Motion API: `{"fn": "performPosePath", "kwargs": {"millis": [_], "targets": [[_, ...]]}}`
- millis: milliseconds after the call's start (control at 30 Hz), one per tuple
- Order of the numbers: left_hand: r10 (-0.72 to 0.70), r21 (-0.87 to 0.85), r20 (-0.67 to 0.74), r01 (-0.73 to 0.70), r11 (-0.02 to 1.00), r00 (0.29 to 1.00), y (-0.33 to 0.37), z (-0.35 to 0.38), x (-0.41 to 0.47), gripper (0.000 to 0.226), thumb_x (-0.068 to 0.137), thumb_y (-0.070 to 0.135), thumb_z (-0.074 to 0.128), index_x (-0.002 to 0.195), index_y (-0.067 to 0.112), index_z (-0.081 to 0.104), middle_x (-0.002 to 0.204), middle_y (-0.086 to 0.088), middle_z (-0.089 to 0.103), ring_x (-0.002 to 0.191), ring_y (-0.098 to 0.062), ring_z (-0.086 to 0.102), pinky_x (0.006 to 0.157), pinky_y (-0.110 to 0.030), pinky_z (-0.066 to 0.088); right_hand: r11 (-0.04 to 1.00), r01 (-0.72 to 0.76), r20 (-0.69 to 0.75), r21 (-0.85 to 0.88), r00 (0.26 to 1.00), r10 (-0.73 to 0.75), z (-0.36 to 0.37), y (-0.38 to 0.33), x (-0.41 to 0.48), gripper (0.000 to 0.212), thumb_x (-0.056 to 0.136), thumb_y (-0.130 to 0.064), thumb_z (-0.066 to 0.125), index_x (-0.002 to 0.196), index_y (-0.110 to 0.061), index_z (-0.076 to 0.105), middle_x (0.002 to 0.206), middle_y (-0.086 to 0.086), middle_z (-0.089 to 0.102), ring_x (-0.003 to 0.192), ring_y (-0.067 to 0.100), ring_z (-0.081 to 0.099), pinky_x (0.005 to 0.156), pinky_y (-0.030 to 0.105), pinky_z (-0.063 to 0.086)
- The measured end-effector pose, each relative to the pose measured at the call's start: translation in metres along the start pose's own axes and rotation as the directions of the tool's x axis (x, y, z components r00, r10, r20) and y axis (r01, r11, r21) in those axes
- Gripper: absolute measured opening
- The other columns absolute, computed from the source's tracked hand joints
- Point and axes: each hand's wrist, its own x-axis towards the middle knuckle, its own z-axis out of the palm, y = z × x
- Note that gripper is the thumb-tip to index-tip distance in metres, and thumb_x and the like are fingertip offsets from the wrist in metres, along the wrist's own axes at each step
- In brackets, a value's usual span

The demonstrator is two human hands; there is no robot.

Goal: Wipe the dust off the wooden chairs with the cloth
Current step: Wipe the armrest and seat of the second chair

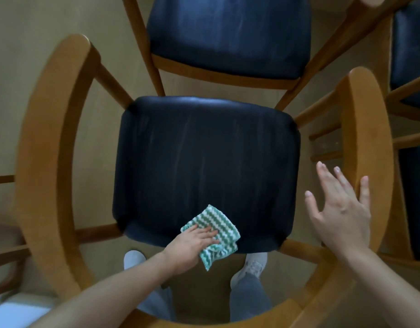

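Note:
A wooden armchair with a curved frame (38,143) and a dark blue padded seat (204,162) stands right below me. My left hand (192,245) presses a green-and-white striped cloth (216,230) flat onto the near edge of the seat, fingers lying straight on the cloth. My right hand (341,209) is spread open beside the chair's right armrest (367,129), with its outer fingers against the wood. It holds nothing.
A second chair with a blue seat (228,34) stands just beyond, and more chairs (410,67) crowd the right side. Another chair's frame (5,256) shows at the left edge. My feet (249,268) are on the beige floor under the near seat edge.

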Motion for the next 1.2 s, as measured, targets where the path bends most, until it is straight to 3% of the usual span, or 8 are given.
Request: {"fn": "performPosePath", "kwargs": {"millis": [233,433,633,733,833,967,1067,1200], "targets": [[-0.030,-0.002,0.098,0.030,1.000,0.995,0.004,0.010,-0.017,0.054,0.089,0.003,0.040,0.141,0.018,0.042,0.150,0.001,0.035,0.140,-0.010,0.026,0.113,-0.020,0.010,1.000,0.004,0.004,0.001,1.000,-0.004,0.001,0.001,0.000,0.065,0.090,-0.047,0.028,0.143,-0.012,0.039,0.141,0.010,0.048,0.136,0.025,0.035,0.116,0.046,0.005],[-0.127,-0.077,0.404,0.172,0.982,0.906,-0.002,0.014,-0.024,0.040,0.088,0.007,0.041,0.124,0.015,0.057,0.129,-0.005,0.058,0.121,-0.024,0.051,0.100,-0.034,0.041,1.000,0.011,0.009,-0.001,1.000,-0.011,0.001,0.001,0.000,0.064,0.089,-0.046,0.029,0.143,-0.011,0.039,0.140,0.011,0.048,0.135,0.025,0.036,0.116,0.045,0.004],[-0.134,-0.228,0.366,0.228,0.947,0.921,0.012,-0.009,-0.016,0.040,0.086,0.002,0.040,0.116,0.020,0.058,0.114,-0.004,0.064,0.104,-0.021,0.059,0.083,-0.029,0.044,1.000,0.000,0.011,-0.007,1.000,0.000,0.001,0.001,0.000,0.063,0.090,-0.045,0.030,0.142,-0.011,0.040,0.139,0.010,0.050,0.135,0.025,0.038,0.116,0.043,0.004],[-0.136,-0.365,0.223,0.212,0.906,0.965,0.014,-0.045,0.002,0.042,0.086,0.003,0.042,0.114,0.028,0.062,0.110,0.002,0.068,0.100,-0.011,0.063,0.084,-0.027,0.049,1.000,0.002,0.004,-0.004,1.000,-0.002,0.001,0.001,0.000,0.063,0.090,-0.046,0.030,0.142,-0.011,0.040,0.139,0.010,0.050,0.134,0.025,0.039,0.116,0.044,0.005],[-0.151,-0.503,-0.079,0.092,0.860,0.985,-0.002,-0.107,0.037,0.038,0.089,0.006,0.050,0.116,0.029,0.065,0.113,0.008,0.068,0.103,-0.003,0.062,0.091,-0.025,0.049,1.000,0.004,0.002,-0.006,1.000,-0.004,0.001,0.001,0.000,0.064,0.090,-0.046,0.030,0.142,-0.011,0.040,0.138,0.010,0.050,0.134,0.024,0.038,0.115,0.044,0.005],[-0.083,-0.258,-0.473,-0.048,0.965,0.877,-0.045,-0.203,0.094,0.046,0.090,0.004,0.055,0.133,0.019,0.052,0.131,0.003,0.054,0.122,-0.009,0.048,0.101,-0.018,0.034,1.000,0.003,0.002,-0.004,1.000,-0.003,-0.001,0.000,0.000,0.063,0.090,-0.047,0.030,0.141,-0.012,0.040,0.138,0.009,0.051,0.133,0.022,0.037,0.116,0.041,0.003],[-0.098,-0.044,-0.628,0.091,0.995,0.772,-0.080,-0.241,0.140,0.053,0.087,-0.006,0.046,0.138,0.011,0.045,0.146,-0.014,0.040,0.138,-0.028,0.032,0.115,-0.034,0.021,1.000,0.005,-0.005,-0.005,1.000,-0.005,0.001,0.001,0.000,0.061,0.090,-0.046,0.031,0.141,-0.013,0.040,0.136,0.008,0.053,0.133,0.020,0.035,0.117,0.038,0.002],[-0.306,-0.070,-0.614,0.336,0.939,0.727,-0.112,-0.213,0.168,0.062,0.085,-0.008,0.041,0.143,0.015,0.038,0.154,-0.012,0.025,0.143,-0.027,0.019,0.115,-0.038,0.012,1.000,-0.003,-0.006,-0.020,1.000,0.003,0.002,0.002,0.001,0.061,0.089,-0.046,0.032,0.140,-0.014,0.043,0.133,0.007,0.056,0.131,0.020,0.039,0.116,0.036,-0.002]]}}
